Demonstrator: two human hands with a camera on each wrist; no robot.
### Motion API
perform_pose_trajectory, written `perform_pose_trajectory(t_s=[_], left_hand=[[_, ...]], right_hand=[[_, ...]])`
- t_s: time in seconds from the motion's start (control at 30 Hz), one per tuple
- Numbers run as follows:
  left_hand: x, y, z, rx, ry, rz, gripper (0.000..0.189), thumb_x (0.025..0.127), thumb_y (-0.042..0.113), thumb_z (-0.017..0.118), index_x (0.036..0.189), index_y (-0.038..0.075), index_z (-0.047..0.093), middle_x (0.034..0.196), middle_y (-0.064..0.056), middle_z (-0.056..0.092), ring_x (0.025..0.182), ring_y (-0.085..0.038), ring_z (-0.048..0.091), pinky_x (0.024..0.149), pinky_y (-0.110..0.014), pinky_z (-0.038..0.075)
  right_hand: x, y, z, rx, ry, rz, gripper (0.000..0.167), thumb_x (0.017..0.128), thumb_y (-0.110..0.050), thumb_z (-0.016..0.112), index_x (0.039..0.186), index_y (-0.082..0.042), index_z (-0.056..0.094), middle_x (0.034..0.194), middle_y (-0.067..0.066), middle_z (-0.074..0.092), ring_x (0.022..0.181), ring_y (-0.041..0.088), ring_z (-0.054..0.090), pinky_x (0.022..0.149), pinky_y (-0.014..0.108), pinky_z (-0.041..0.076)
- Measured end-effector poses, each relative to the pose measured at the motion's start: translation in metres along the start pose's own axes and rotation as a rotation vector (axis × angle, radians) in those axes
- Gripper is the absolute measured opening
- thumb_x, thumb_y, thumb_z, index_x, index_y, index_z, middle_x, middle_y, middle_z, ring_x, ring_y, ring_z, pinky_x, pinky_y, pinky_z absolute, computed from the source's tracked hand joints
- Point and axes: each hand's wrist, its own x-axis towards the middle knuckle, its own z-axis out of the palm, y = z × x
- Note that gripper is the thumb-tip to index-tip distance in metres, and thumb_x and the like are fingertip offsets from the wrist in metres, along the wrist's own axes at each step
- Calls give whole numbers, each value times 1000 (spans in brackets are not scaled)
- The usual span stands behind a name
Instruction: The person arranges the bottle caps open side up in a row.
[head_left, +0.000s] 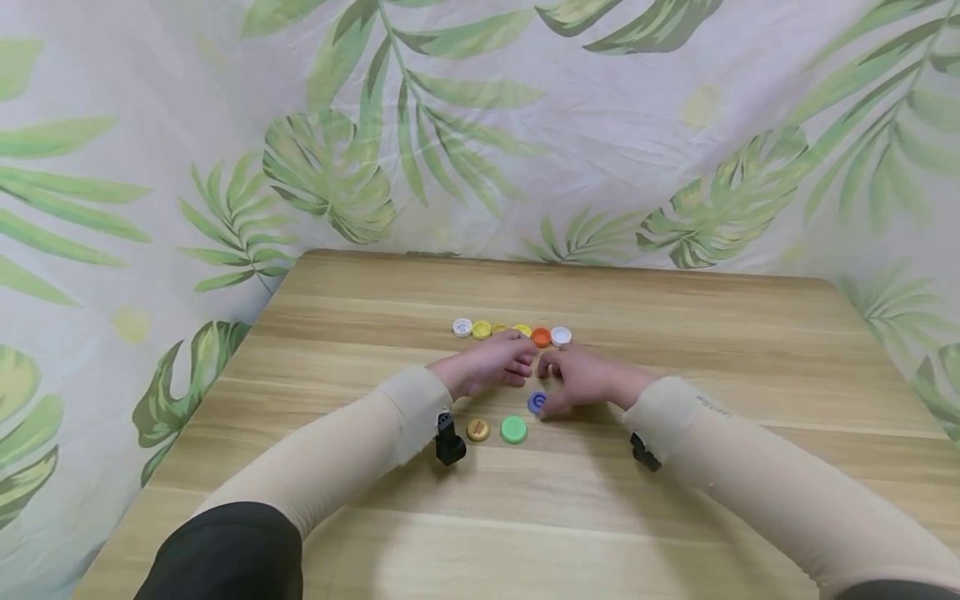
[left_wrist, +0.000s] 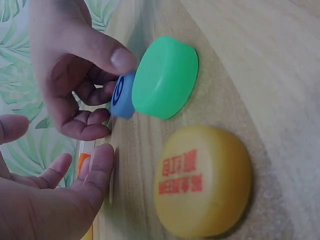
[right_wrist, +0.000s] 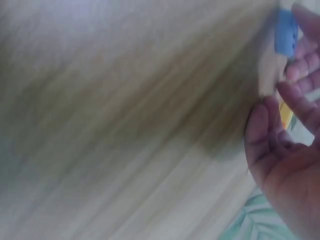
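My left hand [head_left: 491,364] reaches over the near side of a row of bottle caps, its fingers loosely bent and holding nothing. Facing it, my right hand [head_left: 588,377] has its thumb at the edge of a blue bottle cap [head_left: 536,402], with a gap between that cap and the bent index finger. In the left wrist view the blue cap [left_wrist: 121,97] lies behind a green bottle cap [left_wrist: 165,77]. Closer to that camera sits a gold bottle cap [left_wrist: 202,181] with red printing. Parts of both hands show at the right of the right wrist view.
In the row stand a white cap [head_left: 462,327], a yellow cap [head_left: 482,330], an orange cap [head_left: 541,337] and another white cap [head_left: 561,336]; my left hand partly covers the middle ones. A leaf-patterned cloth [head_left: 465,125] hangs behind the wooden table [head_left: 465,533].
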Motion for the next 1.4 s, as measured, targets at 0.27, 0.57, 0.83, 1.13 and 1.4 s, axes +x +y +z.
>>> perform_pose_trajectory(t_s=[0.27,0.57,0.83,1.13,1.4], left_hand=[[2,1,1,-7,14,-2,16,108,16,48,118,4,47,107,-10,51,98,-22,54,98,-39,51],[2,2,0,10,29,1,21,109,14,47,121,-3,51,109,-12,53,101,-22,58,100,-38,53],[-1,4,3,0,29,-18,33,107,10,50,133,-9,49,117,-15,54,103,-23,60,102,-37,53],[-1,5,4,10,33,-32,37,107,10,50,138,-10,47,125,-19,53,104,-24,61,102,-37,53],[0,6,6,3,46,-44,37,107,10,51,138,-9,46,125,-19,53,102,-22,61,101,-35,54]], right_hand=[[6,2,3,-31,109,31,34,89,-20,78,113,0,63,96,9,63,82,22,57,75,36,51],[3,8,-4,305,120,189,46,87,-14,79,124,5,59,102,11,61,84,19,59,72,27,51],[0,12,-5,502,120,228,45,87,-10,79,123,8,57,105,13,60,86,18,59,75,27,56],[0,9,-7,502,96,234,41,89,-9,78,121,5,57,101,10,59,84,17,57,76,29,55],[-1,9,-8,499,105,229,40,89,-7,77,122,6,57,100,10,58,84,17,56,74,27,54]])
